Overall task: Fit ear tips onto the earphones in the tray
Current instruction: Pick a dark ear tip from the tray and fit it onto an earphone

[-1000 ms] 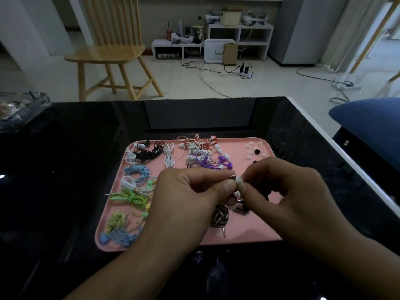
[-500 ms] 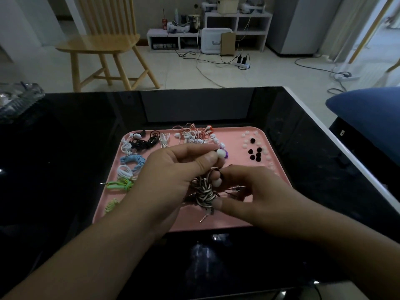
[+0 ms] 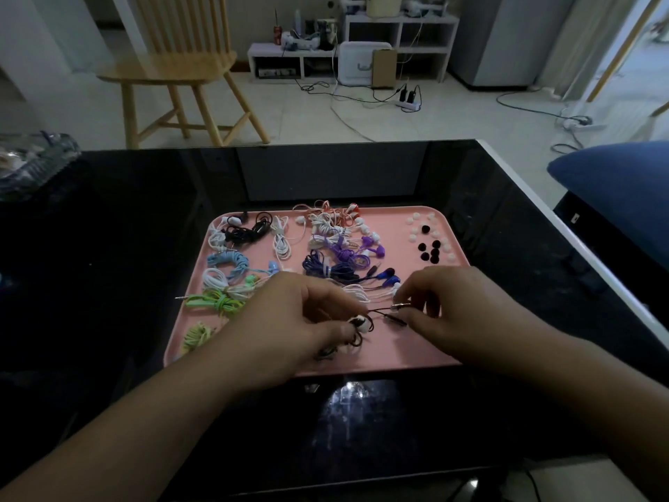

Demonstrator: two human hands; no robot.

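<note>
A: Where are your hands?

B: Your left hand (image 3: 289, 320) pinches the dark-and-white striped earphone cord bundle (image 3: 358, 326) low over the flat pink plastic tray (image 3: 391, 353). Your right hand (image 3: 459, 306) pinches its small metal-tipped earbud (image 3: 400, 306) just beside it.

A: And the ear tips?

B: The loose white and black silicone ear tips (image 3: 430, 240) lie in the tray's far right corner, on the glossy black table (image 3: 126, 248).

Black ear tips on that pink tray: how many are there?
6. One of the black ear tips lies alone among the white tips in the tray's far right corner; five cluster just nearer. They overlap, so another may be hidden.
</note>
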